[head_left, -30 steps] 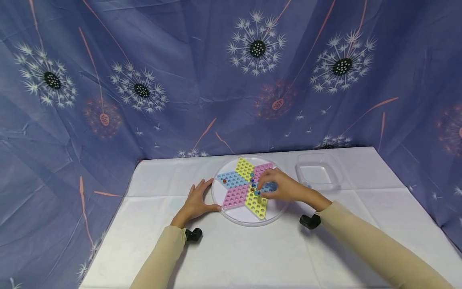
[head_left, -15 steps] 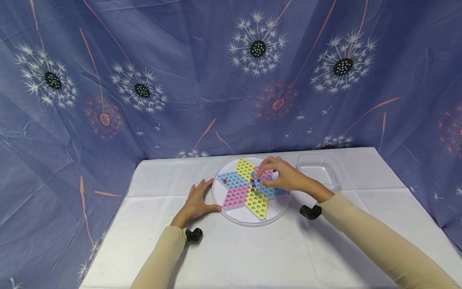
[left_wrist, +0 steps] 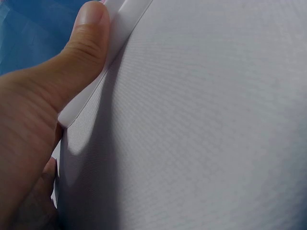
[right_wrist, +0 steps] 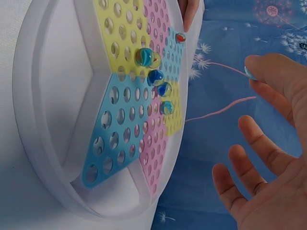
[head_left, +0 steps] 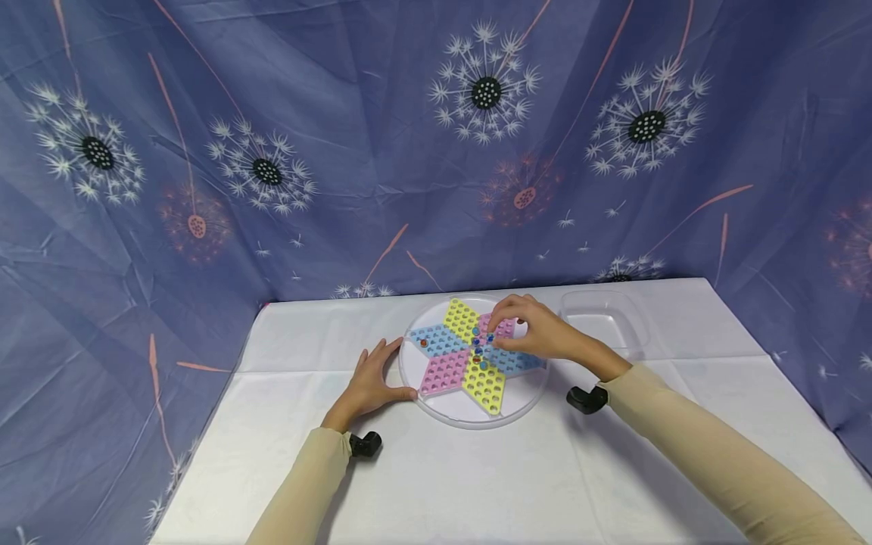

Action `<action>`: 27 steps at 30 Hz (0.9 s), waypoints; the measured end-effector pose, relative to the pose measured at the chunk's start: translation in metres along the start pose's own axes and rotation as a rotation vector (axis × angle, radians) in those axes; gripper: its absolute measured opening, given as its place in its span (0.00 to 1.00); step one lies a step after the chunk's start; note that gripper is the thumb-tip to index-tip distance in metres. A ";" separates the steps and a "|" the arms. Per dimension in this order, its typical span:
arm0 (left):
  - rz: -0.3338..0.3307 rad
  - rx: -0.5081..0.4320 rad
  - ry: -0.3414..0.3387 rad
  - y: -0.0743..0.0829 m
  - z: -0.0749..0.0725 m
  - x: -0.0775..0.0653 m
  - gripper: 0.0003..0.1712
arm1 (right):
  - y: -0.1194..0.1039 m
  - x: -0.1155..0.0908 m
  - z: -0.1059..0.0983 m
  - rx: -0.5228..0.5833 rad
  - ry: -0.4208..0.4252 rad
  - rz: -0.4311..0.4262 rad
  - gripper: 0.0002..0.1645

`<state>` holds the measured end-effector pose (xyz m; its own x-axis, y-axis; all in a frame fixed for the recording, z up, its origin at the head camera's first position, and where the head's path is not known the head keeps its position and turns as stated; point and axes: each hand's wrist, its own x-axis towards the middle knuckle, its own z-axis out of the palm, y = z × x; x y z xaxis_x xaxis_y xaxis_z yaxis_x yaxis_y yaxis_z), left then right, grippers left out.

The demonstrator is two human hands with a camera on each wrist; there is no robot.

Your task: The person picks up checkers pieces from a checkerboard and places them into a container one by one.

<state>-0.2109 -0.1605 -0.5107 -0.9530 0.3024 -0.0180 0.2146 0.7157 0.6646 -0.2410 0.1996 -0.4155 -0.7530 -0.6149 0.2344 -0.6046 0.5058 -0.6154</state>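
A round white Chinese checkers board carries a six-pointed star of yellow, pink and blue perforated sections. Several glass marbles sit near its centre, among them a teal marble and a dark blue marble. A red marble lies alone in the left blue section. Between thumb and index finger my right hand pinches a blue marble, held above the board, its other fingers spread in the right wrist view. My left hand rests at the board's left rim, thumb and fingers apart, thumb touching the edge.
Behind the right hand stands a clear plastic container. A white cloth covers the table, and a blue dandelion-print curtain hangs along its back and sides.
My right hand has moved from the near yellow section up and back, lifting a blue marble away from the teal one beside it; over the last half second it barely moves. The left hand stays put.
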 end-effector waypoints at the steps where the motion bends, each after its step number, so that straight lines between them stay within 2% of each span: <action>1: -0.002 -0.001 0.001 0.000 0.000 0.000 0.66 | 0.000 0.000 0.000 -0.002 0.000 -0.001 0.08; 16: -0.011 -0.016 0.006 0.002 0.000 -0.002 0.66 | 0.006 -0.002 -0.006 -0.002 0.032 -0.006 0.09; 23: -0.014 -0.015 0.001 0.002 0.000 -0.002 0.66 | 0.004 -0.006 -0.016 0.021 0.020 0.072 0.09; 27: -0.006 -0.010 0.003 0.001 0.000 -0.001 0.66 | 0.007 -0.009 -0.022 0.008 0.020 0.080 0.10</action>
<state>-0.2093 -0.1600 -0.5100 -0.9550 0.2961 -0.0200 0.2064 0.7110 0.6723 -0.2438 0.2222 -0.4053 -0.8040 -0.5604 0.1988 -0.5400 0.5483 -0.6386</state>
